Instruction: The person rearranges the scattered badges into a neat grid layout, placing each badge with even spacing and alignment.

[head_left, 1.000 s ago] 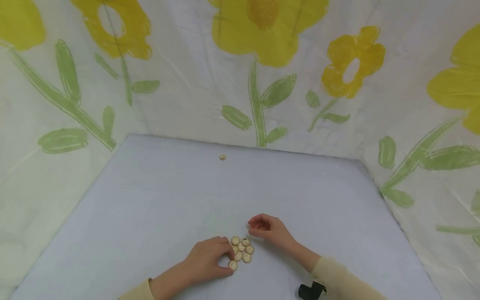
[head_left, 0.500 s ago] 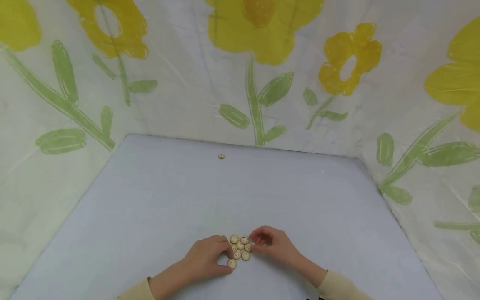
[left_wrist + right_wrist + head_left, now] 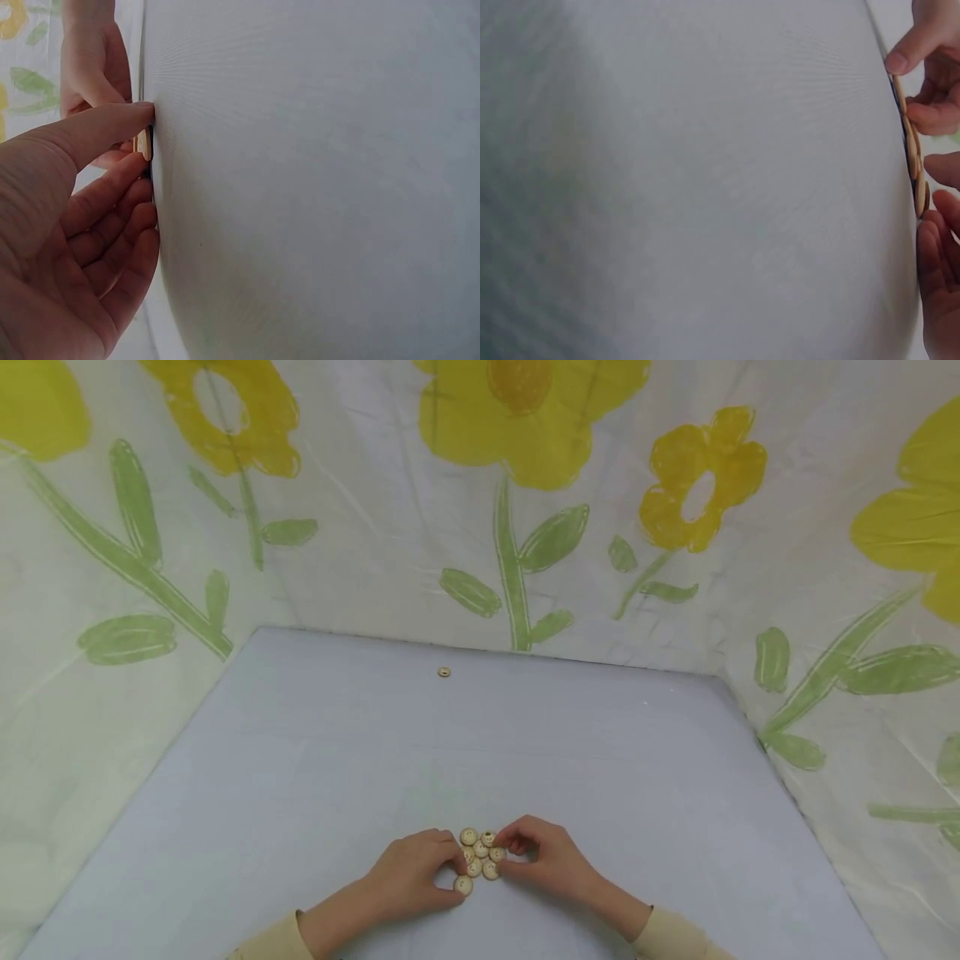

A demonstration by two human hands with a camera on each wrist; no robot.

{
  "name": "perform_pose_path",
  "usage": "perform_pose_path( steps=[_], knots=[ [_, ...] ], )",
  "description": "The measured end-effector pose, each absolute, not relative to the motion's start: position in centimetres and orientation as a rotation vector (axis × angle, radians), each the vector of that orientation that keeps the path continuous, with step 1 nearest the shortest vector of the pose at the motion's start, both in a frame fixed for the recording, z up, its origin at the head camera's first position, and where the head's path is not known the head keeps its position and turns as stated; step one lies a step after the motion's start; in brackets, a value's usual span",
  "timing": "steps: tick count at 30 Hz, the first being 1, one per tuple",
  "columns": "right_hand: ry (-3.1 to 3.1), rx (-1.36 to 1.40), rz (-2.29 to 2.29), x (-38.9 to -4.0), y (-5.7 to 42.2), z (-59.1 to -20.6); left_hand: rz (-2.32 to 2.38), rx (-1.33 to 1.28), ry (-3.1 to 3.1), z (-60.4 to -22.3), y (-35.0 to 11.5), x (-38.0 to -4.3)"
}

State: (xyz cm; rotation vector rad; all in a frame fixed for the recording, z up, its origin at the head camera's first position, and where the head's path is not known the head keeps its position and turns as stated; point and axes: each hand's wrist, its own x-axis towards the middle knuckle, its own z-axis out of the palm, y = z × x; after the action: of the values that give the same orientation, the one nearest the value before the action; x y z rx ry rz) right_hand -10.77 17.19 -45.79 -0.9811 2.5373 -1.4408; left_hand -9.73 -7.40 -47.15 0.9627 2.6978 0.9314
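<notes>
A cluster of several round, pale wooden buttons [image 3: 481, 849] lies flat near the front middle of the table in the head view. My left hand [image 3: 412, 875] pinches the wooden button [image 3: 462, 886] at the cluster's lower left between thumb and index finger. Seen edge-on in the left wrist view, that button [image 3: 142, 144] sits between those two fingertips. On the cluster's right side, my right hand [image 3: 547, 860] has thumb and index finger around another wooden button [image 3: 497, 854]. The right wrist view shows stacked-looking button edges [image 3: 911, 142] between both hands.
One more button [image 3: 445, 672] lies alone near the back edge of the pale table [image 3: 360, 735]. Behind it hangs a white cloth [image 3: 375, 527] painted with yellow flowers, which also closes in both sides.
My right hand has come down and left, from above the cluster to its right side, and its thumb and index finger now close around a button. The left hand stays in place.
</notes>
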Motion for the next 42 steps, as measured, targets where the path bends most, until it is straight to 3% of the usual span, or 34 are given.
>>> perform_pose_path(
  steps=[11,30,42],
  knots=[
    [2.572,-1.105,-1.369,-12.0,18.1,-49.7,0.945,0.933,2.684,-47.3,-7.3,-9.8],
    [2.569,-1.036,-1.357,-12.3,17.9,-49.8,1.123,0.895,2.544,-47.2,-7.9,-10.2],
    [2.54,-1.02,-1.344,-12.5,18.2,-49.4,1.309,0.866,2.441,-46.7,-8.2,-12.6]
  ],
)
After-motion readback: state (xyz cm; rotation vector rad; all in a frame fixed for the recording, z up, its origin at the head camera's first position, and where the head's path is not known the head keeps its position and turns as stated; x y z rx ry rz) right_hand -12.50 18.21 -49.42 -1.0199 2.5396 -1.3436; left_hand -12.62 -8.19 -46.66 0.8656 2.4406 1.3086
